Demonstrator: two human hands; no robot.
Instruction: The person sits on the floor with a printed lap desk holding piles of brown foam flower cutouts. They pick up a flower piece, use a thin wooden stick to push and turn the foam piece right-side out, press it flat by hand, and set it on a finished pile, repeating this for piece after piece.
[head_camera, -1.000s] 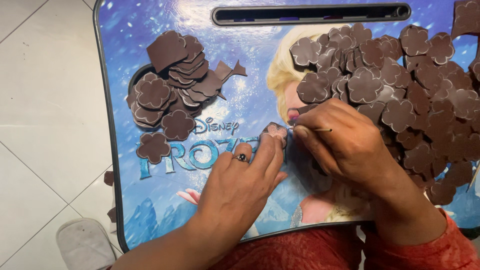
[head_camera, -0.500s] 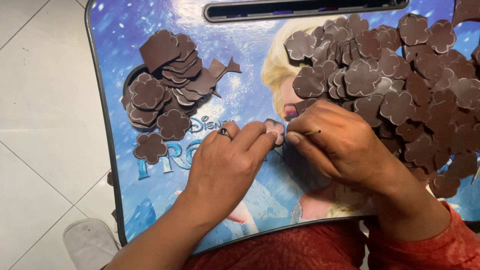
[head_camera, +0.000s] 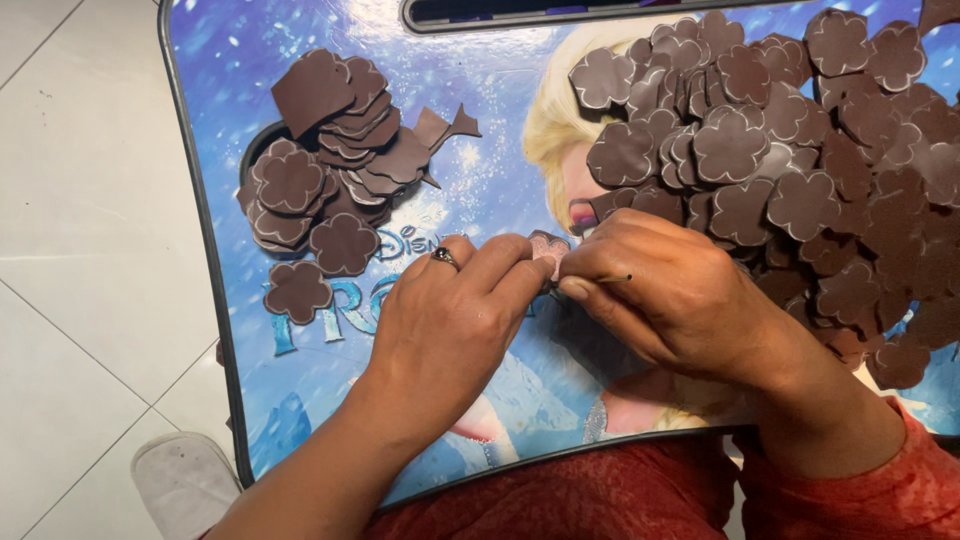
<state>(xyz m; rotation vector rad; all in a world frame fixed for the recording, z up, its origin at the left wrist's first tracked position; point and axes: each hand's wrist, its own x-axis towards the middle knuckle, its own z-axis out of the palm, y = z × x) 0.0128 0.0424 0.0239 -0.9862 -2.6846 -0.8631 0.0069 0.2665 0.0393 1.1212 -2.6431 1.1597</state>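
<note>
Both hands pinch flower cutout (head_camera: 548, 250) | left hand (head_camera: 455, 320), right hand (head_camera: 665, 290) grips closed | tray rim (head_camera: 205, 250) well left

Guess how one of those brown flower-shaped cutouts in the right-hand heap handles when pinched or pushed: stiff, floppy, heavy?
Probably light and thin: the brown flower cutouts lie flat, many overlapping. Likely somewhat flexible, like the one pinched between the left hand and right hand. A push would probably slide several across the glossy lap tray; nothing looks apt to roll.
</note>
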